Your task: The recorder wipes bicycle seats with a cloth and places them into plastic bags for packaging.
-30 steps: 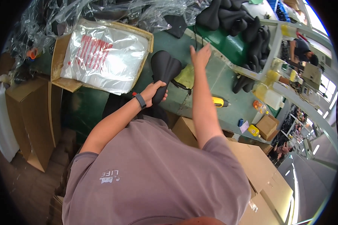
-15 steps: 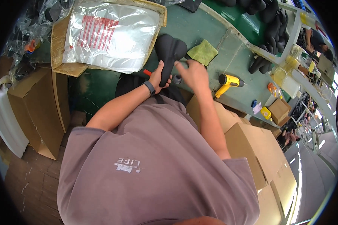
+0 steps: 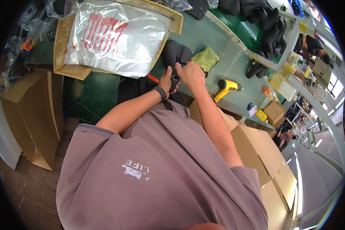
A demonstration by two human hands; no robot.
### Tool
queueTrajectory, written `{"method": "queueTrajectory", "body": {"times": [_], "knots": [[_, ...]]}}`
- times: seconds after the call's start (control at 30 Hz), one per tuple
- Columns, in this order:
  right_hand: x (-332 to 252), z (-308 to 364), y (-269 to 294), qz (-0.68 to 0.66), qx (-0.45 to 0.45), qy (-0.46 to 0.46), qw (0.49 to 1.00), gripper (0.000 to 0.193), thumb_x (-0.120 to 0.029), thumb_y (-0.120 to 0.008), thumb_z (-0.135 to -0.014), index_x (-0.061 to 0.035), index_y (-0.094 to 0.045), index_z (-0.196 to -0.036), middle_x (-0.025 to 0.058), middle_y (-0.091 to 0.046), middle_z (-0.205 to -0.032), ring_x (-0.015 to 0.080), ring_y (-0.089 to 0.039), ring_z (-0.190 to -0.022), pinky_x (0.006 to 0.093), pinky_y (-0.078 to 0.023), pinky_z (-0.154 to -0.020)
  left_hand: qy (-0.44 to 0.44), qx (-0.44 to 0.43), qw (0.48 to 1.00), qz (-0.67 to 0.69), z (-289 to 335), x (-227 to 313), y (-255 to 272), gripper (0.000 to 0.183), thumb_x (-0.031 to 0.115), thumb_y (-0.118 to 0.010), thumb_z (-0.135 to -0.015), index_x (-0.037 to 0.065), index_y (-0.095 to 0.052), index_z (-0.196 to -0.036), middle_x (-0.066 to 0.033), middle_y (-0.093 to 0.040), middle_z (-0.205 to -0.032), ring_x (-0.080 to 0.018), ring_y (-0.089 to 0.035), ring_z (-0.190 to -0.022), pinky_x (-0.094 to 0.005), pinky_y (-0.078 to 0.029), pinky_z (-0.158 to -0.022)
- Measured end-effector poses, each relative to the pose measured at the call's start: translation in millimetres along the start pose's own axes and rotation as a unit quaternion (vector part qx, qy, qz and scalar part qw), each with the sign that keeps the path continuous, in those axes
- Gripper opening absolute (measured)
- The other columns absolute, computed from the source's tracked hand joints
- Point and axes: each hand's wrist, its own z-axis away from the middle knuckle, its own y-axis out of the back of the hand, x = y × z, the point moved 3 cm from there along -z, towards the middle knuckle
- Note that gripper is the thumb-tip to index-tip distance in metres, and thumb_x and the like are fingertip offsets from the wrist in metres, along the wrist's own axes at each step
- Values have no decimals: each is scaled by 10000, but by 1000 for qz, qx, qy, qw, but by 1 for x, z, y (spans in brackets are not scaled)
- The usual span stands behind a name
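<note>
A black bicycle saddle lies in front of me, its wide end pointing away. My left hand, with a dark band on the wrist, is closed around the saddle's narrow end. A short black cylinder stands out between its thumb and fingers; whether it is joined to the saddle I cannot tell. Over the saddle's right side, my right hand has its fingers bent in a pinch. A small black angular piece shows at those fingertips, its kind unclear. The saddle's lower part is mostly hidden.
An open carton holding a plastic-wrapped white pack stands left. A green cloth and a yellow heat gun lie on the green bench. More black saddles sit far right; cardboard boxes stand beside me.
My right hand has come in over the saddle, and a small black piece now shows at its fingertips. The black cylinder now appears within my left hand. The whole view has shifted slightly.
</note>
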Motion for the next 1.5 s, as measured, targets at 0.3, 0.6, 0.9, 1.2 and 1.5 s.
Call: {"method": "queueTrajectory", "body": {"times": [0.3,0.6,0.9,1.2,1.5], "knots": [[2,-25,-3,-2,27,13,1000,701,-561,-676,-989,114,-776,-1144,371,-773,-1149,492,-770,-1139,531,-615,-1023,17,40,999,-4,8,-6,-6,624,730,-436,-1128,142,-643,-1156,-62,-675,-766,-175,-621,-517,-313,-496,-412],[1,-23,2,-27,0,-4,1000,653,-547,-675,-999,77,-798,-1146,363,-771,-1184,494,-756,-1175,534,-603,-1052,16,25,999,-13,6,1,-6,651,759,-452,-1115,136,-626,-1183,-64,-682,-821,-175,-641,-582,-300,-497,-464],[47,-126,0,-75,72,-18,994,783,-696,-665,-974,40,-809,-1196,332,-795,-1145,497,-775,-1120,535,-619,-979,16,22,999,-41,12,20,-3,677,772,-473,-1104,118,-641,-1134,-78,-676,-815,-179,-634,-588,-308,-481,-462],[169,-99,-6,-357,256,66,896,728,-574,-503,-1139,33,-647,-1515,301,-692,-1474,418,-639,-1421,489,-486,-1188,64,-208,974,-54,128,67,-9,709,774,-403,-1127,134,-644,-1315,-72,-700,-900,-149,-634,-641,-298,-506,-557],[37,127,-31,-522,216,116,817,1154,-185,-896,-929,-19,-128,-1775,283,-483,-1653,338,-504,-1531,470,-410,-1266,-535,-150,598,-577,164,111,-18,607,320,-736,-1070,93,-554,-1603,-245,-538,-1639,-372,-577,-1477,-443,-520,-1153]]}}
